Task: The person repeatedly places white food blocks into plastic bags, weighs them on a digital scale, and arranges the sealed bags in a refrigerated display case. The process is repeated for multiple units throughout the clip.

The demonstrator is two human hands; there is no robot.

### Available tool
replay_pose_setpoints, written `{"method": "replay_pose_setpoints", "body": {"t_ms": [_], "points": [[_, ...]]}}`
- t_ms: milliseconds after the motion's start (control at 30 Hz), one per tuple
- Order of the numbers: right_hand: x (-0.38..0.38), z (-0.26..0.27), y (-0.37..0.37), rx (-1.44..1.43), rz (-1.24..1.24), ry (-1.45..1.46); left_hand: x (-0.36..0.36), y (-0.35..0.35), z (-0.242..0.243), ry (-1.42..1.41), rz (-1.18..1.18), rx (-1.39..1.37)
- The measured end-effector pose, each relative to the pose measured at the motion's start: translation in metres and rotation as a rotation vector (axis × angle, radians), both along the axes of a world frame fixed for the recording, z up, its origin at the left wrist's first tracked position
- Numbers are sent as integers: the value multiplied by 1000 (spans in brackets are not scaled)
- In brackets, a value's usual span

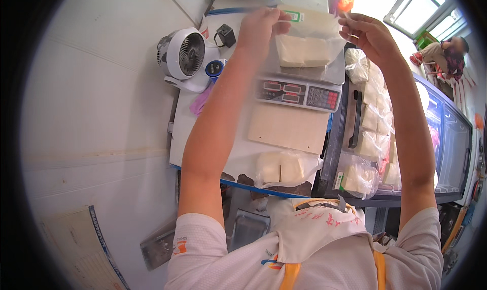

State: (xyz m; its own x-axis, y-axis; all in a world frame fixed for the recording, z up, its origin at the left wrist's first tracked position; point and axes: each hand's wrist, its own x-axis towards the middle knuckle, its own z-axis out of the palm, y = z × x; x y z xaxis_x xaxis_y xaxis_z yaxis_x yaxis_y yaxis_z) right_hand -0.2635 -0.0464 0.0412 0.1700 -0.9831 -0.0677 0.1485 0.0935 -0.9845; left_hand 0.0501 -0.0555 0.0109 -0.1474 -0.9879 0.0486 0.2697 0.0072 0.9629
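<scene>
Both arms reach forward over a price-computing scale [298,94]. A clear plastic bag [315,25] holding cream-coloured blocks that look like tofu [304,51] rests on the scale's metal pan [333,72]. My left hand [266,21] is at the bag's upper left edge, fingers bent around the film beside a green-and-white label [295,16]. At the bag's upper right, my right hand [361,33] pinches the film between thumb and fingers. The bag's mouth is spread between the two hands. On the near side of the scale lies a pale board [289,126].
Another bag of blocks [283,169] lies at the table's near edge. Several bagged blocks [374,115] sit on a glass-topped freezer [449,137] to the right. A white fan [188,54], a black box [227,35] and a blue-sided tub [215,69] stand left. A person [449,58] sits far right.
</scene>
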Motion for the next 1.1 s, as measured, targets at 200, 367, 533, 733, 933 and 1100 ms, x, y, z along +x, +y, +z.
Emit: {"method": "replay_pose_setpoints", "body": {"t_ms": [200, 367, 533, 733, 933, 1100], "points": [[-21, -19, 29, -245, -185, 395, 6, -11, -7, -532, 125, -75], [-30, -26, 117, -160, -221, 410, 45, 81, 4, -562, 320, -1], [-29, -85, 217, 45, -190, 346, 77, 216, -25, -625, 421, 67], [4, -125, 282, 176, -115, 436, 34, 360, -64, -902, 469, 142], [54, -133, 305, 68, 1, 695, 10, 398, -107, -845, 602, 225], [65, -144, 308, 64, 99, 693, 15, 391, -102, -612, 570, 442]]}}
